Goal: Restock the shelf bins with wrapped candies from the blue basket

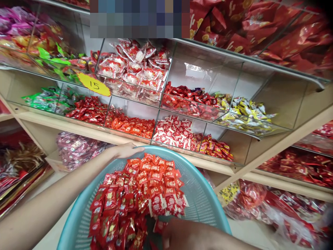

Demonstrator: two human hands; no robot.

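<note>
A round teal plastic basket [208,180] tilts in front of me, with many wrapped candies laid in rows inside it. Orange-red wrapped candies [156,173] fill the upper part, and darker red and gold wrapped candies [111,205] cover the left and lower part. Several red and white wrapped candies [169,204] lie at the middle. My left hand [127,150] is closed on the basket's far rim. Low inside the basket, my right hand [179,232] is curled at a red wrapped candy [159,226]; its fingertips are partly hidden.
Ahead stand clear tiered bins [130,139] of wrapped sweets on a wooden shelf [215,164]. A yellow price tag [94,84] reads 15. Bagged sweets lie beneath at the right [281,211] and behind the left arm [78,149].
</note>
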